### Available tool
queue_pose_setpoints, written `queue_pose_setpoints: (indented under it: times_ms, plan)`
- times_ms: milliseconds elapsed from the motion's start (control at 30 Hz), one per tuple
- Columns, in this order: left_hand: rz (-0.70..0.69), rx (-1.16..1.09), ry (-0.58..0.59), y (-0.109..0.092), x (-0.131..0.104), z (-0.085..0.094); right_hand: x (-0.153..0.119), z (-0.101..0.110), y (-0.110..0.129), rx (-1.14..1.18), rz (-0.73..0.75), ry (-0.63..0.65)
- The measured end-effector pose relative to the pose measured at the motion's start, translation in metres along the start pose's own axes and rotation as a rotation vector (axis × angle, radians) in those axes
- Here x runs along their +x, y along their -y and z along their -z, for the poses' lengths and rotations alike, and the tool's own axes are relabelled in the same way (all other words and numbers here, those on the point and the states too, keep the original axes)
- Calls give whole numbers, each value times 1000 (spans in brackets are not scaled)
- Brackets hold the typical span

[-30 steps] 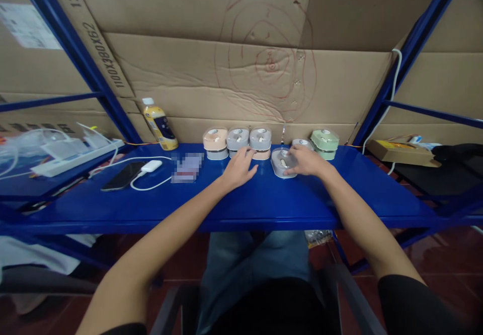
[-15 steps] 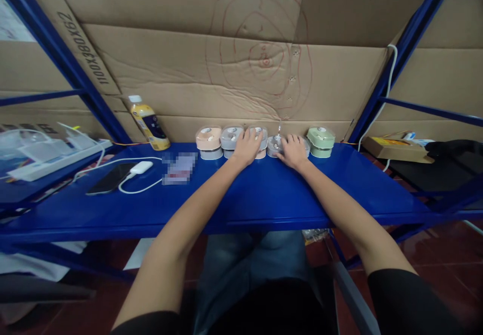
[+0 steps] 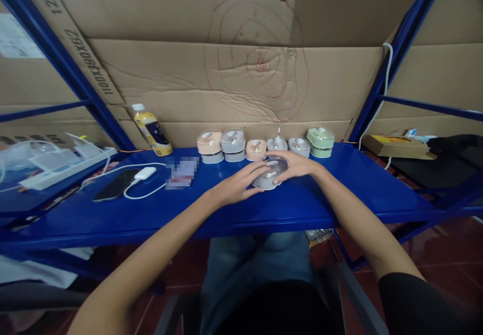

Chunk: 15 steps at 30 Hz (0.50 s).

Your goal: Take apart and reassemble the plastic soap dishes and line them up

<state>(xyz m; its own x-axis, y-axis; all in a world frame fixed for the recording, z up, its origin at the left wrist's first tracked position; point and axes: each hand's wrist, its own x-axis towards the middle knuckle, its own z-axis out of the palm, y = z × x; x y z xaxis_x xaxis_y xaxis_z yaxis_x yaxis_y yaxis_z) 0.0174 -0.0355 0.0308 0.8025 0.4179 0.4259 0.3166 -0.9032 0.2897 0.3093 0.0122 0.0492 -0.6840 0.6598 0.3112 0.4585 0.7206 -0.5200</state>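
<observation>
A grey lidded container [image 3: 270, 174] is between my two hands, in front of a row of similar ones. My left hand [image 3: 241, 181] curves round its left side, and my right hand [image 3: 292, 165] grips its right side and back. Behind them stand a low pink container [image 3: 255, 150], a grey one [image 3: 276, 144] and another grey one [image 3: 299, 147]. Taller stacks, pink [image 3: 210, 146] and grey [image 3: 233, 145], are at the row's left end. A green stack [image 3: 320, 142] ends the row at the right.
On the blue table [image 3: 226, 214], a yellow bottle [image 3: 154, 133] stands at the back left. A phone [image 3: 115, 185] and a white charger [image 3: 145, 173] with its cable lie nearer. A power strip [image 3: 68, 169] is at far left, an open carton [image 3: 400, 147] at right.
Both hands have come nearer, from the row to the grey container now between them. The pink container in the middle of the row now shows as a single low one.
</observation>
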Motion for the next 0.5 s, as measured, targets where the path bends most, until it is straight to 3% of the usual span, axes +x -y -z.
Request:
queue_pose_setpoints:
  times_ms: [100,200,333,400,500]
  plan:
    - [31,-44,24,5,0,-5,2,-7,6,-37,-4,69]
    - [96,-96,11,13,1,-10,4,-21,19,-191,-38,28]
    - [239,-221,-90,24,0,-18,7,-39,38,-333,-130,-33]
    - [284,-258,-123,30,-3,-18,8,-37,38,-305,-134,-52]
    - [279,-234,-111,38,-8,-13,5,-19,22,-227,-132,-150]
